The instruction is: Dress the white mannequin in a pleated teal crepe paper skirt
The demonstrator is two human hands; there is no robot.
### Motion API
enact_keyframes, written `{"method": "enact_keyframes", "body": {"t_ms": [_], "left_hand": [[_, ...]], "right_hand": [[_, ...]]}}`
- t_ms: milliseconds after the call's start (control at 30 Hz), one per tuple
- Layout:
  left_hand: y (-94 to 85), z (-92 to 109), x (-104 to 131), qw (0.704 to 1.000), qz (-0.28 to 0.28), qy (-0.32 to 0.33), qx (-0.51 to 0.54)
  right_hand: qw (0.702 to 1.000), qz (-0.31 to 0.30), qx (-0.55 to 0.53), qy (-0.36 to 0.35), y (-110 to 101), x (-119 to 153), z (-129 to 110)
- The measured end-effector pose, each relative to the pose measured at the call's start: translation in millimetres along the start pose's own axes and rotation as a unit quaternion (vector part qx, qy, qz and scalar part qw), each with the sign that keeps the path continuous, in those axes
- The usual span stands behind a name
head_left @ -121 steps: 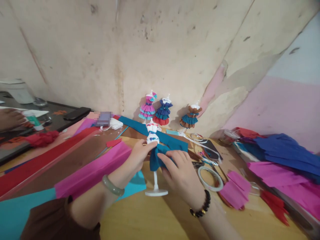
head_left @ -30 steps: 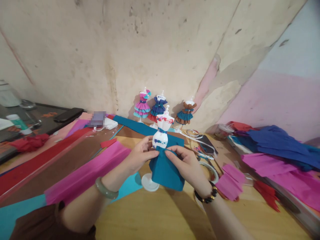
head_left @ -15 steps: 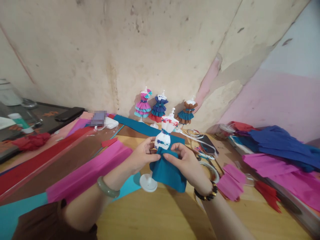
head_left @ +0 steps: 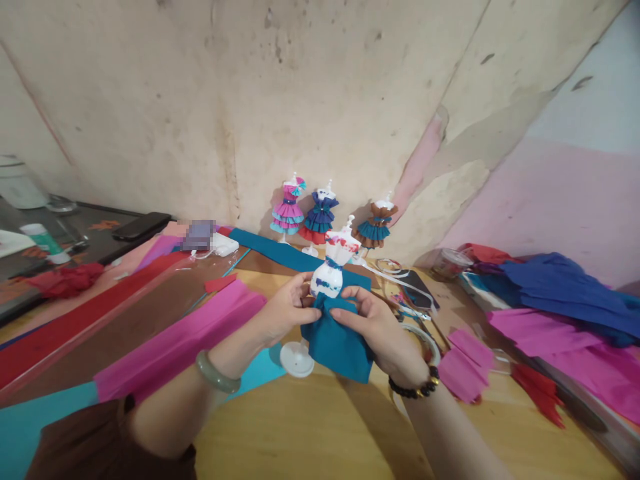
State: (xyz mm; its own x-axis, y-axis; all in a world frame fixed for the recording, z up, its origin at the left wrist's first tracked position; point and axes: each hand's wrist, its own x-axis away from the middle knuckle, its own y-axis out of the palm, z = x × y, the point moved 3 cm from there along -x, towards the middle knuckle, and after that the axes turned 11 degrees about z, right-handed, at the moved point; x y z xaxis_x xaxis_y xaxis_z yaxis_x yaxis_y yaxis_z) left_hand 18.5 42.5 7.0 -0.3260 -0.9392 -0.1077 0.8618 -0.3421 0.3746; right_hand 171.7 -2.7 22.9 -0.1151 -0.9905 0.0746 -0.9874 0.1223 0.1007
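Observation:
A small white dress-form mannequin [head_left: 327, 273] with red and blue patches stands tilted in front of me, its round white base [head_left: 297, 360] on the table. A sheet of teal crepe paper [head_left: 337, 350] hangs against its lower front. At the mannequin's left side, my left hand [head_left: 295, 303] pinches the paper's upper left edge between thumb and fingers. My right hand [head_left: 367, 323] grips the same paper along the top right, thumb in front. The paper's top edge is partly covered by my fingers.
Behind, mannequins in a pink dress [head_left: 287, 210], a blue dress [head_left: 320, 212] and a brown-teal dress [head_left: 376, 227] stand by the wall. Crepe strips, such as a magenta one [head_left: 185, 343], lie left. Tape rolls [head_left: 425, 340], a phone [head_left: 416, 290] and piled blue paper [head_left: 565, 290] are right.
The view has shifted very slightly. My thumbs have moved a little along the top of the teal paper; both hands keep hold of it at the mannequin.

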Motion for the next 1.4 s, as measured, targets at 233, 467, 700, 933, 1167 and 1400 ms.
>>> {"method": "enact_keyframes", "body": {"t_ms": [233,467,700,933,1167,1400], "left_hand": [[-3.8,-2,1,1.0,0.017,0.002,-0.006],[2.3,2,4,0.999,0.026,0.01,-0.026],[3.8,2,4,0.996,0.061,0.04,-0.055],[-2.0,4,1,0.993,0.08,0.067,-0.06],[-4.6,6,0,0.994,0.07,0.073,-0.052],[-3.8,9,0,0.995,0.045,0.074,-0.046]], "right_hand": [[0.995,0.0,0.072,-0.067,-1,-1,2],[0.976,0.056,0.162,-0.138,1,2,-8],[0.977,0.053,0.151,-0.138,2,3,-6],[0.978,0.047,0.138,-0.152,-1,3,-9],[0.955,0.038,0.2,-0.217,-1,9,-13],[0.931,0.021,0.208,-0.3,2,14,-23]]}}
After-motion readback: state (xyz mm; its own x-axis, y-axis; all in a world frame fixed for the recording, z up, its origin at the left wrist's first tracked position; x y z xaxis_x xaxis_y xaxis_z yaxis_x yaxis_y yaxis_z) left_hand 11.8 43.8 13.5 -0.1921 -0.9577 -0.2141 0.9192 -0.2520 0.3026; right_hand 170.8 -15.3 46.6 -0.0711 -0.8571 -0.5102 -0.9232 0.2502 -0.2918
